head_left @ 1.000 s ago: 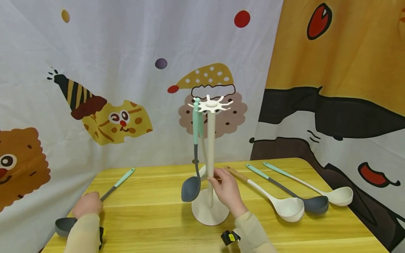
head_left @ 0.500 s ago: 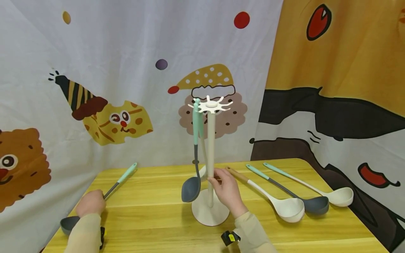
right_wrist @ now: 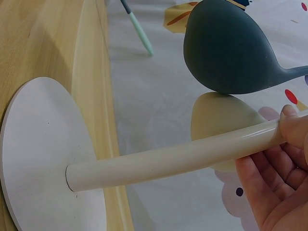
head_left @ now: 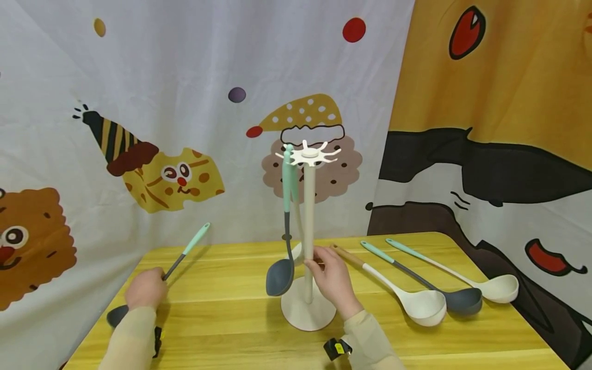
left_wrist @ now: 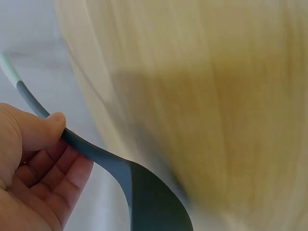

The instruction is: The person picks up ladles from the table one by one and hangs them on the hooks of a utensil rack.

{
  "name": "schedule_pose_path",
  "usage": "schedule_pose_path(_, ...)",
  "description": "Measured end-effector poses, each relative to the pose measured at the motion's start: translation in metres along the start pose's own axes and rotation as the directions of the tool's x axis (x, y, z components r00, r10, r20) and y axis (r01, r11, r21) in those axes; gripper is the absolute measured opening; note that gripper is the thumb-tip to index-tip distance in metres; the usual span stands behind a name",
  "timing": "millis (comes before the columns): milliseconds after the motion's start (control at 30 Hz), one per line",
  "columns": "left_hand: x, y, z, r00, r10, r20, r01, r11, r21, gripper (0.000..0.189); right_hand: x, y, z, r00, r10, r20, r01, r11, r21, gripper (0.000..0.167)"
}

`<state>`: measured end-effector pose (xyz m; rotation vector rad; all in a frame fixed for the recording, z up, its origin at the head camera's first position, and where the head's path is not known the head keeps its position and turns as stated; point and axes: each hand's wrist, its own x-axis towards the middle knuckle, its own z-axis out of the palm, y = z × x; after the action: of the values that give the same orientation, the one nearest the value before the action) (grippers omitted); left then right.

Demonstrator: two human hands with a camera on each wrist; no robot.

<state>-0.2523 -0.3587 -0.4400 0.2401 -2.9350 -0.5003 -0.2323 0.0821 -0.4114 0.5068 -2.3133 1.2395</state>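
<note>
My left hand (head_left: 145, 289) pinches the neck of a dark grey ladle (head_left: 196, 239) with a mint handle. In the left wrist view, the ladle (left_wrist: 103, 157) is lifted over the wood, thumb on top and fingers below, its bowl partly cut off. At the centre, my right hand (head_left: 334, 280) grips the pole of a white utensil stand (head_left: 309, 216). From the stand's slotted top hang a grey spoon (head_left: 279, 277) with a mint handle and, behind it, a white-headed utensil (head_left: 297, 252). The right wrist view shows thumb and fingers round the pole (right_wrist: 183, 151).
Three ladles lie on the right of the wooden table (head_left: 222, 308): a white ladle (head_left: 423, 307) with a tan handle, a grey ladle (head_left: 464, 301) and a white ladle (head_left: 500, 288), both mint-handled. A printed cloth (head_left: 194, 77) hangs behind the table.
My left hand has moved right and slightly forward with the grey ladle, whose handle end has risen above the table. My right hand stays on the pole.
</note>
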Motion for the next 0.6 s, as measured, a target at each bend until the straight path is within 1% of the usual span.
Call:
schedule_pose_path(133, 0.001, 0.007, 0.0, 1.0, 0.029, -0.01, -0.029, 1.0, -0.003, 0.01, 0.0, -0.001, 0.0, 1.0, -0.003, -0.003, 0.003, 1.0, 0.003, 0.018)
schedule_pose_path(300, 0.002, 0.015, -0.001, 0.999, 0.037, -0.02, -0.037, 0.999, -0.011, 0.01, 0.0, 0.0, 0.0, 1.0, -0.006, 0.002, 0.006, 1.0, 0.002, 0.017)
schedule_pose_path(467, 0.002, 0.023, -0.001, 0.998, 0.054, -0.032, -0.055, 0.998, -0.036, 0.014, 0.0, 0.001, 0.0, 1.0, -0.006, 0.003, 0.005, 1.0, 0.006, 0.017)
schedule_pose_path(600, 0.001, 0.029, -0.001, 0.996, 0.069, -0.056, -0.073, 0.995, -0.071, 0.014, 0.0, 0.001, 0.0, 1.0, -0.006, 0.003, 0.006, 1.0, 0.006, 0.018)
